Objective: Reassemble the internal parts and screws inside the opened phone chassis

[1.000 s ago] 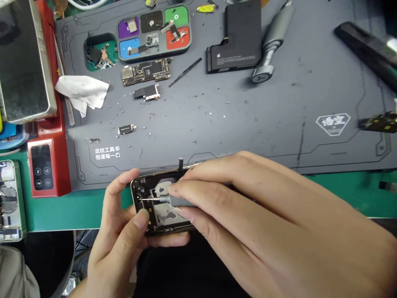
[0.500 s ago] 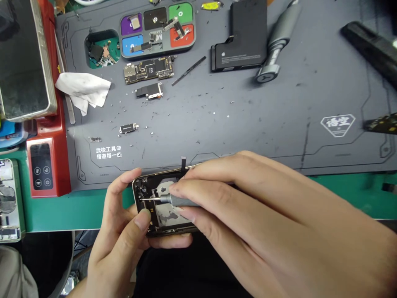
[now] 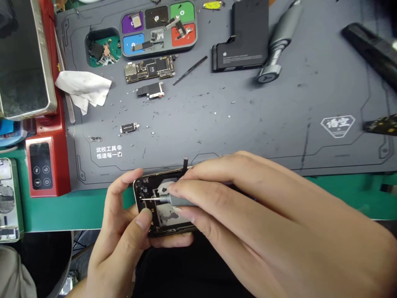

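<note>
My left hand (image 3: 124,236) grips one end of an opened phone housing (image 3: 173,213), thumb on the inner edge and fingers around and beneath it. A short dark flex cable (image 3: 185,163) sticks up from the housing's far side. Between the thumb and fingers of my right hand (image 3: 235,215) is a grey precision screwdriver (image 3: 182,200). Its thin tip points left and reaches the parts at the housing's left end; whether it sits in a screw is too small to tell. My right hand hides the housing's right part.
Beyond the housing, a grey work mat (image 3: 263,124) bears a logic board (image 3: 150,69), small modules, loose screws, a sorting tray (image 3: 159,51), a black battery (image 3: 248,37) and a larger grey screwdriver (image 3: 282,37). A white cloth (image 3: 83,89) lies beside a red device (image 3: 48,165).
Both hands, the phone housing and the screwdriver keep almost the same pose. The whole view has shifted very slightly.
</note>
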`<state>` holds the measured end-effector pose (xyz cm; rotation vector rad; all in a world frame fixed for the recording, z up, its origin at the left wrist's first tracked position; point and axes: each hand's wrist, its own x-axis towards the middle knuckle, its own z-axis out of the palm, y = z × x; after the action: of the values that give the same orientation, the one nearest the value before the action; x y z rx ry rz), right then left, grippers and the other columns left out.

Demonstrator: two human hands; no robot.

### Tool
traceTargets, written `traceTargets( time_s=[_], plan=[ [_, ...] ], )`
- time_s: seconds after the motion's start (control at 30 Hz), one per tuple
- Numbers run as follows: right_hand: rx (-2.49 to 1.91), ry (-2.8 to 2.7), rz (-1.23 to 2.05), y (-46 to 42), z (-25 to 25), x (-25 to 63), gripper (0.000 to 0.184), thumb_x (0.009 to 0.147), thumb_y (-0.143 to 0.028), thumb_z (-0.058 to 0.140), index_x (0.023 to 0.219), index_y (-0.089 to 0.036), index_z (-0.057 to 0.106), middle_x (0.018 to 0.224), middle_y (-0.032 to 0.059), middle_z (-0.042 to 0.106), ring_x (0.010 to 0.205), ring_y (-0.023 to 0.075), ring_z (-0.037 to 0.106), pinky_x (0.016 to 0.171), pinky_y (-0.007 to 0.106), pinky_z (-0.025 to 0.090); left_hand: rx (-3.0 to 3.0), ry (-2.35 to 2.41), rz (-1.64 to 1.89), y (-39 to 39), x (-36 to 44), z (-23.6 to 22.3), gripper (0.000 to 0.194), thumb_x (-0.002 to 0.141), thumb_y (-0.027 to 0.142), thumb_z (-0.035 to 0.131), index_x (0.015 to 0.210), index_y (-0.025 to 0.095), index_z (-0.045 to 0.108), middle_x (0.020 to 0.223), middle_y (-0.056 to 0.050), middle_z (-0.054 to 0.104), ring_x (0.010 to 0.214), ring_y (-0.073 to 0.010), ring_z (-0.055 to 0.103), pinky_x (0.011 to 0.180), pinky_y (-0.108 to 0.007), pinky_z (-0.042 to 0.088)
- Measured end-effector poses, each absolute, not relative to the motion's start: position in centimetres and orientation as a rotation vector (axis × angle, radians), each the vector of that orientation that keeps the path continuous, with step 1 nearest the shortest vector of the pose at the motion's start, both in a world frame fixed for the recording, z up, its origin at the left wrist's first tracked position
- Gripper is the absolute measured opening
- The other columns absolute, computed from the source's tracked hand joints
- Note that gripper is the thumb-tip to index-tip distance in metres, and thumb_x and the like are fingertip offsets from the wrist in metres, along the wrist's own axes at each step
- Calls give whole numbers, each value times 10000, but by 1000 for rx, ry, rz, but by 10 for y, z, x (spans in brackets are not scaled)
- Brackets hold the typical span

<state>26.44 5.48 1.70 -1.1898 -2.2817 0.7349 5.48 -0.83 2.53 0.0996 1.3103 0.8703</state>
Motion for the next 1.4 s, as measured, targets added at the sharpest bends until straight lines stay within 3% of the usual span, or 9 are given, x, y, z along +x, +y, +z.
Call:
traceTargets(
  time_s=[0.13, 0.3, 0.4, 0.5, 0.6, 0.83, 1.07, 1.23, 1.4],
  plan=[
    [-1215, -2293, 710, 56, 16, 262, 330, 1076, -56, 542, 873, -243, 724, 1039, 70, 863, 841, 241, 782, 572, 389, 474, 104, 1243, 900, -7, 57, 23, 704, 1064, 438, 928, 1648, 502, 540, 1196, 26, 853, 1069, -217, 909, 889, -312, 805],
    [-1249, -2300, 695, 48, 20, 264, 244, 1140, -101, 548, 1077, -253, 728, 1109, 64, 849, 898, 221, 806, 616, 340, 564, 92, 1301, 910, -8, 60, 24, 665, 1034, 446, 961, 1594, 496, 605, 1333, 12, 843, 1099, -209, 893, 868, -333, 816],
    [-1251, -2280, 652, 46, 18, 265, 240, 1163, -109, 529, 1155, -265, 712, 1094, 56, 835, 909, 208, 802, 643, 323, 568, 106, 1286, 905, -9, 59, 23, 650, 1033, 478, 958, 1580, 513, 608, 1172, 38, 837, 1058, -191, 892, 875, -275, 789],
    [-1194, -2349, 626, 51, 18, 264, 326, 1101, -48, 468, 1012, -259, 701, 994, 49, 809, 810, 212, 739, 613, 347, 517, 155, 1260, 893, -9, 57, 19, 589, 1079, 483, 904, 1584, 525, 603, 1053, 57, 805, 961, -152, 872, 888, -254, 775],
    [-1137, -2418, 593, 56, 20, 264, 303, 1066, -39, 495, 1001, -235, 716, 1003, 66, 811, 769, 227, 671, 641, 383, 507, 212, 1199, 900, -10, 55, 15, 528, 1118, 465, 855, 1579, 512, 602, 1115, 39, 822, 992, -171, 876, 889, -300, 791],
    [-1080, -2444, 622, 56, 20, 269, 226, 1118, -57, 590, 1275, -192, 682, 1113, 61, 818, 878, 245, 637, 811, 396, 530, 179, 1188, 889, -11, 54, 13, 586, 1125, 483, 836, 1630, 499, 538, 1286, -10, 846, 1197, -282, 886, 995, -441, 806],
    [-1070, -2500, 557, 58, 20, 265, 181, 1136, -50, 582, 1190, -168, 707, 1055, 65, 803, 856, 247, 611, 794, 414, 513, 235, 1064, 901, -10, 52, 8, 500, 1199, 455, 713, 1640, 481, 478, 1304, -31, 859, 1223, -331, 901, 1051, -585, 800],
    [-1078, -2448, 536, 56, 19, 265, 178, 1168, -90, 617, 1317, -162, 685, 1099, 55, 783, 950, 235, 623, 870, 376, 545, 258, 1051, 895, -8, 52, 7, 447, 1205, 459, 701, 1606, 498, 507, 1328, -8, 857, 1242, -317, 894, 1053, -587, 799],
    [-1070, -2479, 532, 59, 20, 264, 156, 1204, -113, 572, 1172, -169, 714, 1081, 93, 777, 932, 244, 619, 862, 381, 556, 207, 1074, 904, -8, 54, 10, 483, 1191, 454, 727, 1614, 489, 496, 1351, -13, 854, 1251, -328, 890, 1069, -606, 793]
  ],
)
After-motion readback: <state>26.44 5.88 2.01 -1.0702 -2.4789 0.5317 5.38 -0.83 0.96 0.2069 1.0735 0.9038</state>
